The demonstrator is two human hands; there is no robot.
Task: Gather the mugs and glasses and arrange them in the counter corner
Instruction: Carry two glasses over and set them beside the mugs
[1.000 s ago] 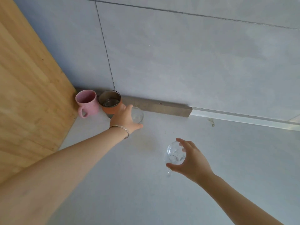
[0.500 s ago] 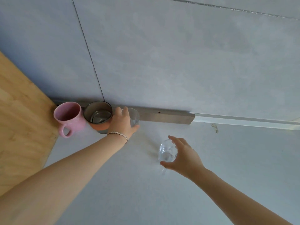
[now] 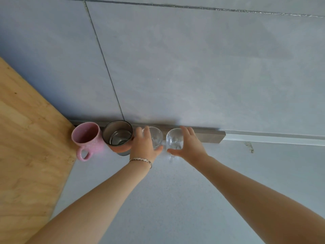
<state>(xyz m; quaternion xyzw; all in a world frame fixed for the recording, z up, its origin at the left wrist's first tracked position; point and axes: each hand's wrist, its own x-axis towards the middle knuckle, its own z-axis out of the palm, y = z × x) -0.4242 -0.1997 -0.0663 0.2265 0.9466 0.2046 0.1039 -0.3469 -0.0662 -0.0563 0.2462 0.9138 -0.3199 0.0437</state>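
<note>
Where walls meet: two mugs (image 3: 88,138), two glasses (image 3: 174,139).

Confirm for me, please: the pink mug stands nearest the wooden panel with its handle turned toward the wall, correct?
Not quite. The head view shows the pink mug nearest the wooden panel, but its handle points away from the wall, toward the person.

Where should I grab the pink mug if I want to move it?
Take the pink mug by its handle, coming from the front. The loop points toward you and is free, while the wooden panel crowds its left side and the brown mug touches its right.
</note>
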